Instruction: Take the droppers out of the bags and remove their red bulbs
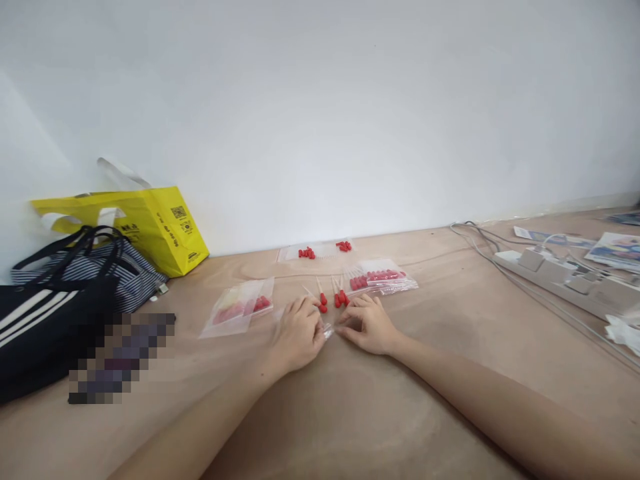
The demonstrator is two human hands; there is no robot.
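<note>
A small clear plastic bag [327,331] lies low on the table between my two hands, mostly hidden. My left hand [299,333] is closed at its left edge, fingers bent down. My right hand [369,325] pinches at the bag's right edge with thumb and forefinger. Just beyond my fingers lie several red-headed pale sticks [341,297], loose on the wood. Past my right hand is a clear bag of red-headed sticks [377,279]. Left of my left hand, clear zip bags [240,310] hold more red pieces.
Another clear bag with red pieces [307,253] lies near the wall. A yellow bag [170,233], a striped bag [137,283] and a black bag [45,340] stand at left. A white power strip [555,280] with plugs, cables and printed papers [617,250] lies right.
</note>
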